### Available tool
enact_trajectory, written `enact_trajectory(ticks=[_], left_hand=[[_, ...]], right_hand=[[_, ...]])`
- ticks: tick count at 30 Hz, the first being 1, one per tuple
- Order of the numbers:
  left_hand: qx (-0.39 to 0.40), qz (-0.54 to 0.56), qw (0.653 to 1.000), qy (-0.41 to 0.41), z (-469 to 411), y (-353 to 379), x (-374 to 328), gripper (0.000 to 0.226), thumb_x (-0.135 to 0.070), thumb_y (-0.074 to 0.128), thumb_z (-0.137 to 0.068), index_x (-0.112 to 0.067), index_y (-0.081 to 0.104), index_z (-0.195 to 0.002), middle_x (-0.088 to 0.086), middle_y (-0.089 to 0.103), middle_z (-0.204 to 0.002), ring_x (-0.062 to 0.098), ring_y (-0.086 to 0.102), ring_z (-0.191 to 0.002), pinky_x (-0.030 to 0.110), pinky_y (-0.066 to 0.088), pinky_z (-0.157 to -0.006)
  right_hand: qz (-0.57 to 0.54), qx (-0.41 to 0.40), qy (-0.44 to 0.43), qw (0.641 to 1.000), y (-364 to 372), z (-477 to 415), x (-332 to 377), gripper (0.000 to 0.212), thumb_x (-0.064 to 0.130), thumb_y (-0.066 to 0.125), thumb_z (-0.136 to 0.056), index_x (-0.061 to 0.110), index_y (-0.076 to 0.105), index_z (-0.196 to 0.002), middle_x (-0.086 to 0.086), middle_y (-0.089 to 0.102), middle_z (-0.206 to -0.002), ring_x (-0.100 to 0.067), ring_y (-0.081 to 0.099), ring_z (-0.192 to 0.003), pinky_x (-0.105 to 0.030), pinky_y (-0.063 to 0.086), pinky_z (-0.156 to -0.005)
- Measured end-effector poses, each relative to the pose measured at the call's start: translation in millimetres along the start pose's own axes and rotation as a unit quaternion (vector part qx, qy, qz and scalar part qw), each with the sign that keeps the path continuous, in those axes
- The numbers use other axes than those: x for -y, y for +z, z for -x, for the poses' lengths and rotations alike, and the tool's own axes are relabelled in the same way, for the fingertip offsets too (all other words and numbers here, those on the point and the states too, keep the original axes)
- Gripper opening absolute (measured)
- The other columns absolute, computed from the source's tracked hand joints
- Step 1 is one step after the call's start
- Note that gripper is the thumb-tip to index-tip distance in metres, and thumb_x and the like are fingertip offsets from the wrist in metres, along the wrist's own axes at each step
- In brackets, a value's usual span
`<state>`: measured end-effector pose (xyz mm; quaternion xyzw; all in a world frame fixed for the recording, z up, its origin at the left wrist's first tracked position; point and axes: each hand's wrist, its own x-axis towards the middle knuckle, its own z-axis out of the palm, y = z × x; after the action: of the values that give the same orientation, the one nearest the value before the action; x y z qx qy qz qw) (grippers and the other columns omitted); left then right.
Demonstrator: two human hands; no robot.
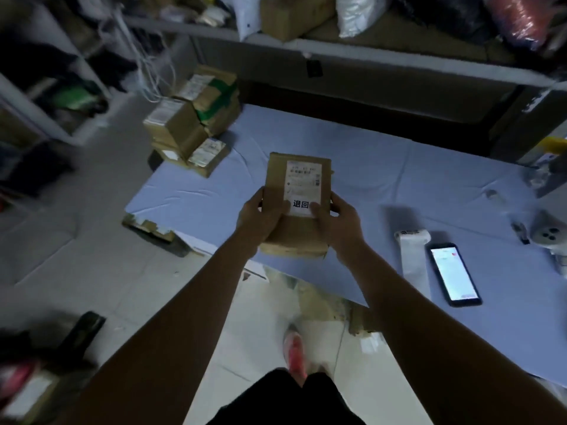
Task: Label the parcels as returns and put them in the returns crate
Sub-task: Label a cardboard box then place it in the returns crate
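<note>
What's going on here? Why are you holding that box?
A person grips a cardboard parcel by its sides with the left hand and right hand, above a blue-covered table. A white return sticker is already on it, below the shipping label. More parcels are stacked at the table's far left corner, and a lit phone lies to the right.
</note>
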<state>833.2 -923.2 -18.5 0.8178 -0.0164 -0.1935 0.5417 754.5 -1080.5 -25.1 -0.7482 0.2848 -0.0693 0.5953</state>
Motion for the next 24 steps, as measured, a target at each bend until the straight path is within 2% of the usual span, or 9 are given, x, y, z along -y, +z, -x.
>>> enact_trajectory(ticks=[3, 6, 10, 14, 17, 21, 24], left_hand=[[-0.057, 0.020, 0.998, 0.000, 15, -57, 5, 0.030, -0.045, 0.073, -0.082, -0.047, 0.062, -0.110, -0.011, 0.068, -0.113, 0.020, 0.063, -0.106, 0.043, 0.054, -0.094], [-0.096, 0.055, 0.994, -0.019, 27, -116, 19, 0.034, -0.043, 0.076, -0.081, -0.045, 0.064, -0.113, -0.011, 0.069, -0.111, 0.018, 0.064, -0.103, 0.038, 0.055, -0.092], [-0.127, 0.112, 0.985, -0.043, 37, -206, 50, 0.035, -0.039, 0.076, -0.082, -0.038, 0.063, -0.114, -0.019, 0.067, -0.099, 0.006, 0.064, -0.092, 0.024, 0.053, -0.076], [-0.147, 0.124, 0.980, -0.050, 32, -308, 96, 0.060, -0.051, 0.078, -0.067, -0.040, 0.063, -0.124, -0.013, 0.072, -0.112, 0.012, 0.068, -0.100, 0.032, 0.056, -0.087], [-0.146, 0.111, 0.982, -0.044, 24, -383, 123, 0.056, -0.045, 0.076, -0.074, -0.039, 0.061, -0.127, -0.012, 0.071, -0.112, 0.008, 0.068, -0.096, 0.022, 0.053, -0.074], [-0.143, 0.110, 0.980, -0.084, 6, -467, 160, 0.059, -0.045, 0.076, -0.074, -0.041, 0.058, -0.130, -0.008, 0.069, -0.113, 0.016, 0.066, -0.098, 0.033, 0.057, -0.083], [-0.146, 0.116, 0.976, -0.112, -19, -519, 186, 0.049, -0.039, 0.077, -0.081, -0.038, 0.060, -0.127, -0.008, 0.069, -0.111, 0.014, 0.065, -0.096, 0.028, 0.054, -0.077]], right_hand=[[0.008, 0.035, -0.039, 0.999, 45, 13, 30, 0.047, 0.051, 0.061, -0.078, 0.039, 0.064, -0.123, 0.013, 0.071, -0.110, -0.013, 0.066, -0.103, -0.046, 0.055, -0.092], [0.018, 0.068, -0.052, 0.996, 99, 31, 55, 0.047, 0.057, 0.058, -0.074, 0.043, 0.065, -0.118, 0.017, 0.069, -0.113, -0.012, 0.063, -0.107, -0.045, 0.052, -0.097], [0.032, 0.106, -0.063, 0.992, 189, 53, 82, 0.047, 0.060, 0.058, -0.072, 0.044, 0.065, -0.116, 0.016, 0.069, -0.111, -0.013, 0.063, -0.107, -0.044, 0.051, -0.098], [0.044, 0.141, -0.067, 0.987, 296, 70, 103, 0.034, 0.052, 0.063, -0.083, 0.042, 0.066, -0.116, 0.013, 0.069, -0.112, -0.014, 0.063, -0.105, -0.045, 0.052, -0.097], [0.044, 0.154, -0.054, 0.986, 377, 81, 117, 0.030, 0.053, 0.063, -0.082, 0.041, 0.067, -0.109, 0.013, 0.070, -0.108, -0.013, 0.064, -0.102, -0.045, 0.053, -0.095], [0.048, 0.185, -0.057, 0.980, 470, 83, 133, 0.023, 0.046, 0.068, -0.086, 0.034, 0.068, -0.106, 0.016, 0.070, -0.102, -0.008, 0.065, -0.098, -0.039, 0.056, -0.091], [0.059, 0.202, -0.053, 0.976, 536, 70, 142, 0.039, 0.047, 0.074, -0.080, 0.030, 0.069, -0.115, 0.014, 0.072, -0.104, -0.007, 0.067, -0.098, -0.033, 0.057, -0.086]])
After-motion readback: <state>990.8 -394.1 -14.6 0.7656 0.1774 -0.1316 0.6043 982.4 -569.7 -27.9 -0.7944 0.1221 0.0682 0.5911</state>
